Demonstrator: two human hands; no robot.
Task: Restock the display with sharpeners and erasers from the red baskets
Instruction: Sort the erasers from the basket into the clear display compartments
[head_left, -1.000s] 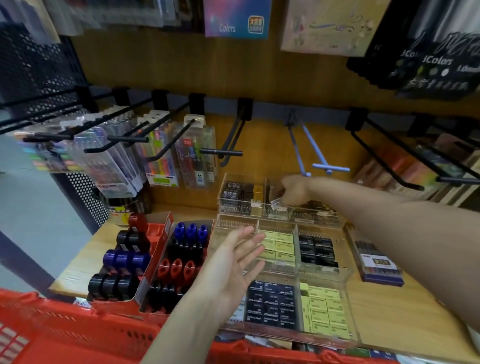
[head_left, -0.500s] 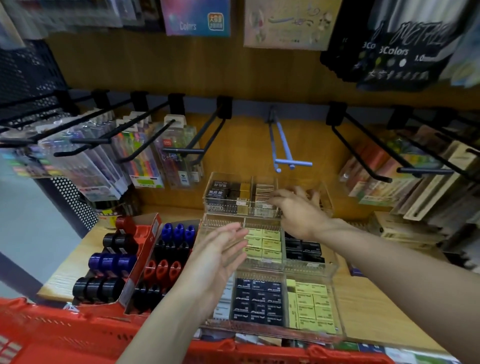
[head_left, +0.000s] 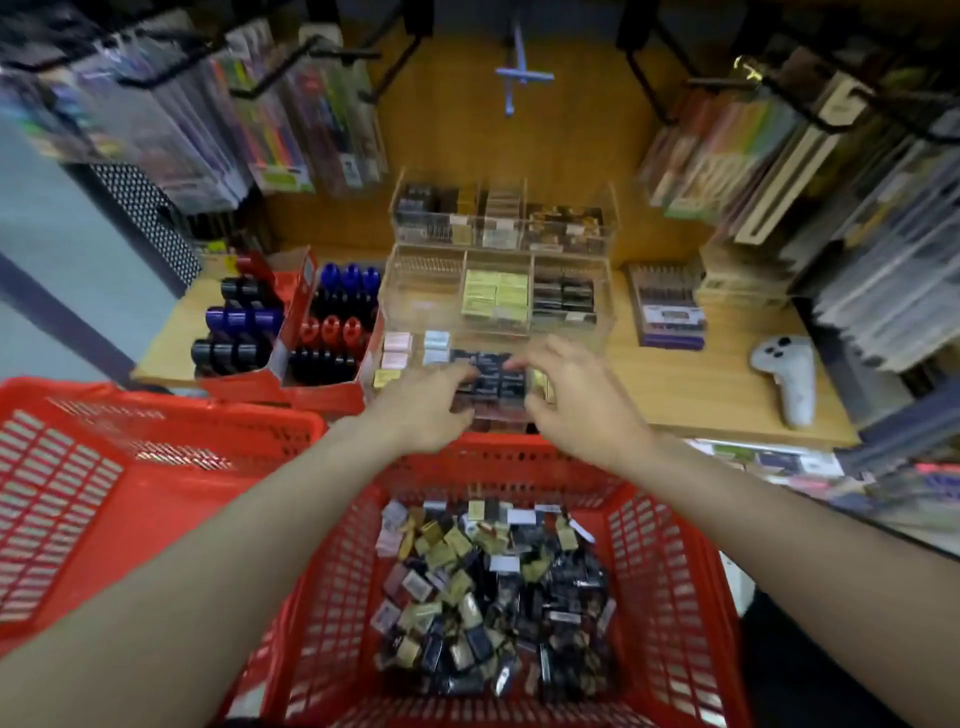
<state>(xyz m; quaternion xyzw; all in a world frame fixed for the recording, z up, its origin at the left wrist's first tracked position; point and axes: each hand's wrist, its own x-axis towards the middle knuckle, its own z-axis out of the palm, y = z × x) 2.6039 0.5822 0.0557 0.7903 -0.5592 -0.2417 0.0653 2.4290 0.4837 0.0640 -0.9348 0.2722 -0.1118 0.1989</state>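
Note:
My left hand (head_left: 423, 408) and my right hand (head_left: 579, 402) reach side by side over the front row of the clear acrylic display (head_left: 605, 312). The fingertips of both touch the block of black erasers (head_left: 488, 376) there. Neither hand plainly holds anything. A yellow eraser (head_left: 540, 382) shows beside my right thumb. Below my arms stands a red basket (head_left: 675, 571) with a heap of loose black and yellow erasers (head_left: 493, 597). Black, blue and red sharpeners (head_left: 337, 325) fill two red cardboard boxes left of the display.
A second red basket (head_left: 78, 493) stands at the left. Pastel erasers (head_left: 397, 351) lie in the front left compartment. A purple box (head_left: 670, 314) and a white controller (head_left: 789, 374) lie on the wooden shelf (head_left: 727, 395) to the right. Hooks with pen packs (head_left: 270, 119) hang above.
The view has tilted down, showing the basket of erasers. My right hand has drawn back from the back row to the front row. My left hand has moved forward onto the black erasers.

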